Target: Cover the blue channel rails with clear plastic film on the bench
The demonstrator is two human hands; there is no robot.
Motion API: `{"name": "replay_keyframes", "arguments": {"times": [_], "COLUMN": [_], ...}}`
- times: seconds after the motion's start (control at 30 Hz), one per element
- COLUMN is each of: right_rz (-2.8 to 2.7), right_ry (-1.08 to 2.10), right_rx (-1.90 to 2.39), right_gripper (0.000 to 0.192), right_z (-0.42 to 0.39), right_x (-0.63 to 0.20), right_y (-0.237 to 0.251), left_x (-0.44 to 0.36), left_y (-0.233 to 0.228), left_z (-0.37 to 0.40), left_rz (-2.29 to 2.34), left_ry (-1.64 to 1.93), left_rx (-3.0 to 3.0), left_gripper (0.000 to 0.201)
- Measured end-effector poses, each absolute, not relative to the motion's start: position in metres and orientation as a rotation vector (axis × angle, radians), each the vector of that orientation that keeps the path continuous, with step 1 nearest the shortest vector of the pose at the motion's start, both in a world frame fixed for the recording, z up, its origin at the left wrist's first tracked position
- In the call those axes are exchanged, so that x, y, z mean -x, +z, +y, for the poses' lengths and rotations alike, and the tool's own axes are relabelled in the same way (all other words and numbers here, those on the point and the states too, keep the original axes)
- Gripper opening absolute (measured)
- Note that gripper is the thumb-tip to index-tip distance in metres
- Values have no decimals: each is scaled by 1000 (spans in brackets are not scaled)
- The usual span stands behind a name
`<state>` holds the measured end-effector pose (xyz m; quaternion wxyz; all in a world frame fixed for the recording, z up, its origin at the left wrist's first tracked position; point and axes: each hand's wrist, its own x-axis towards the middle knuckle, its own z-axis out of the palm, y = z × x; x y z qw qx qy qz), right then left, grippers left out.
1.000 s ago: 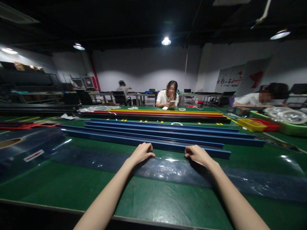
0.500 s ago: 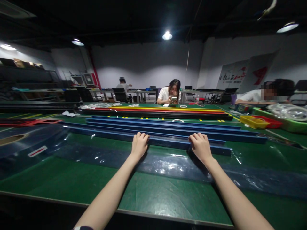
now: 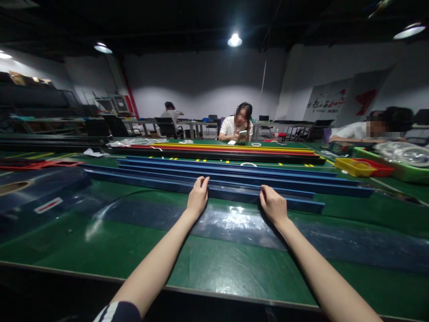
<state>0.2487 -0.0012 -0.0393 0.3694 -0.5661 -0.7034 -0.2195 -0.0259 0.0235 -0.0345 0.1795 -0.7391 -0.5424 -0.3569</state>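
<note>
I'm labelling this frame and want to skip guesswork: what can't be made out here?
- Head view: fingertips of the left hand and right hand curl over the nearest blue strip, so their grip is hidden.
- Wall poster text: too small.
- Clear bags in the green tray: cut off by the right edge.

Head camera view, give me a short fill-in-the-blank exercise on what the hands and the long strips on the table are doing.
1. Both hands, the left hand and the right hand, rest on the nearest ____ strip.
2. The table surface is ____ in colour.
3. Under the wrists lies a clear plastic ____.
4. At far right, beside a red tray, sits a ____ tray.

Missing words: blue; green; sheet; yellow
</note>
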Motion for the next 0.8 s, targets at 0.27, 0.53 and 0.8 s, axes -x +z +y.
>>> {"name": "replay_keyframes", "arguments": {"times": [0.27, 0.53, 0.8], "right_rz": [-1990, -2207, -2242], "right_ry": [-479, -481, -485], "right_rx": [1342, 1537, 1598], "right_gripper": [48, 48, 49], "right_z": [10, 8, 5], "right_x": [-252, -251, -250], "right_y": [-46, -47, -40], "left_x": [23, 24, 30], "left_y": [-47, -43, -36], "left_z": [29, 29, 31], "left_rz": [-1518, -1593, -1655], "left_ry": [-830, -622, -623], "left_rx": [2216, 2308, 2389], "left_gripper": [44, 47, 41]}}
